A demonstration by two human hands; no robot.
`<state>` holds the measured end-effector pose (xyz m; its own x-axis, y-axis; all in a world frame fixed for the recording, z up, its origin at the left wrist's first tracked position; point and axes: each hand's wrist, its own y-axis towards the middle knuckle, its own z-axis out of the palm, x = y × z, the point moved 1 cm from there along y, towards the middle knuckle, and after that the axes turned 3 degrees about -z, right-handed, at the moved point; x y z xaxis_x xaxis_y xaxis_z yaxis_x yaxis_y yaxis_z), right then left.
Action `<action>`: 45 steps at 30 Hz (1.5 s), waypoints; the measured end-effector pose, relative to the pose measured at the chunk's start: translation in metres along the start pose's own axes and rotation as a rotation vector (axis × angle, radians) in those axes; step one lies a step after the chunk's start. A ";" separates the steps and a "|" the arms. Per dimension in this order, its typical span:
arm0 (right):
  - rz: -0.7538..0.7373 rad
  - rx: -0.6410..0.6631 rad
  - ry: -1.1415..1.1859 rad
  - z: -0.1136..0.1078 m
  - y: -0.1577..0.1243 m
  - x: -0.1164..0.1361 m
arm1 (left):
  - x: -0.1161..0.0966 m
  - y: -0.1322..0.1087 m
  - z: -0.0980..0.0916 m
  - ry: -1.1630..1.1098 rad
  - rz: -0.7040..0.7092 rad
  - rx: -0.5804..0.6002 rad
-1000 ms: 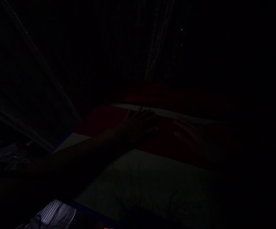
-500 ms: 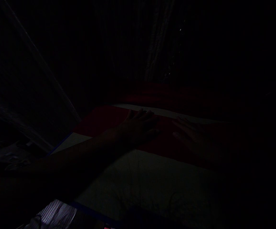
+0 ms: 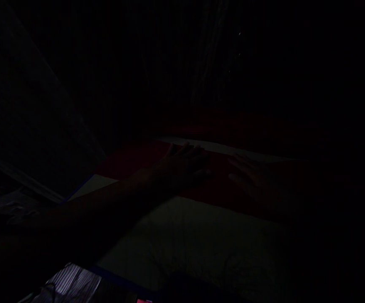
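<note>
Left hand (image 3: 182, 168) and right hand (image 3: 255, 179) lie over the red-and-pale surface (image 3: 198, 227), each grip outstretched, holding nothing.

A gap shows on the red band (image 3: 219, 183) between left hand (image 3: 182, 168) and right hand (image 3: 253, 176); the left arm (image 3: 107, 202) blocks the near left

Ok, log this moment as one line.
left hand: open, over flat dark-red band | right hand: open, over same band | contact: unclear, dark

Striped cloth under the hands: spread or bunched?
Spread where visible: the striped cloth lies flat, its stripe edges nearly straight near the left hand and right hand. Far right: cannot tell.
</note>
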<state>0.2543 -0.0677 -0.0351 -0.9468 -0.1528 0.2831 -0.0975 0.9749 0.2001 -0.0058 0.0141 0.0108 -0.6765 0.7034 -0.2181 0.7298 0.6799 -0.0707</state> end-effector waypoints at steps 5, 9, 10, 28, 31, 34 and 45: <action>-0.016 -0.097 0.012 0.000 0.000 -0.003 | 0.002 0.000 0.002 -0.008 0.032 -0.049; -0.028 -0.012 -0.015 0.005 0.000 -0.006 | 0.005 0.002 0.005 -0.017 0.047 -0.080; -0.034 -0.023 -0.022 0.005 0.000 -0.006 | 0.005 0.003 0.005 -0.022 0.051 -0.085; -0.017 -0.062 -0.031 0.003 0.000 -0.002 | 0.006 0.003 0.006 -0.021 0.051 -0.041; -0.026 -0.155 -0.048 0.002 0.000 -0.001 | 0.005 0.002 0.005 -0.031 0.056 -0.064; -0.051 -0.065 -0.053 0.006 0.000 -0.002 | 0.004 0.002 0.005 -0.003 0.053 -0.029; -0.072 -0.032 -0.044 0.006 0.000 0.002 | 0.001 0.002 0.003 -0.020 0.039 -0.035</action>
<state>0.2508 -0.0666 -0.0402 -0.9505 -0.2143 0.2251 -0.1566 0.9559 0.2486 -0.0045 0.0152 0.0078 -0.6450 0.7256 -0.2397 0.7517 0.6589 -0.0279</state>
